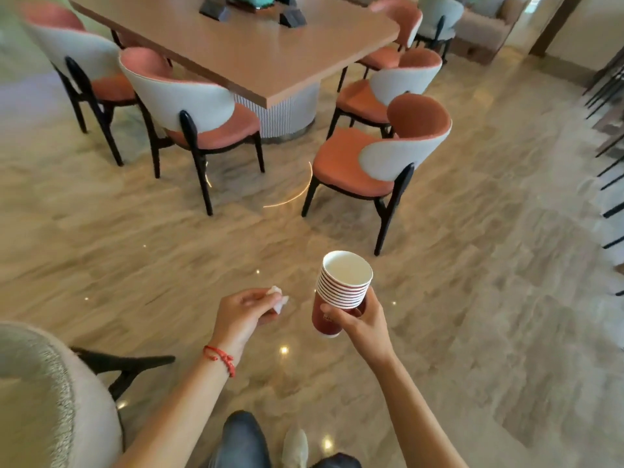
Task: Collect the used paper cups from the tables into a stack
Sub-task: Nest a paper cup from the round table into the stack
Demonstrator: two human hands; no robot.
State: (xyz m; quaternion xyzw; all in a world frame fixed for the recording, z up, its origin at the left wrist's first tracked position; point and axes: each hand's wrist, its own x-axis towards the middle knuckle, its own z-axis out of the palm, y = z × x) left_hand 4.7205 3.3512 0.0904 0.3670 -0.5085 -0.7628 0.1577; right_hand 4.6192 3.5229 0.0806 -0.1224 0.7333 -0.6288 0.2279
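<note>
- Head view: stack of red paper cups [341, 292] gripped by right hand [363, 320], fingers curled round it, above marble floor [472, 298].
- Left hand [241, 314] fingers pinching crumpled white tissue [278, 298].
- Orange chairs [374, 163] ringing wooden surface [256, 52] ahead.

Pretty clearly a cafe or lounge: a long tabletop [256, 52] is ringed by matching orange-cushioned chairs [371, 163], polished marble floor [472, 265] underneath, a sofa [486, 25] seen far right.

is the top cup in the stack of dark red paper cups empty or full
Empty. The stack of dark red paper cups, gripped by the right hand, tilts toward the camera, and the top cup's white inside shows bare down to its bottom.
</note>
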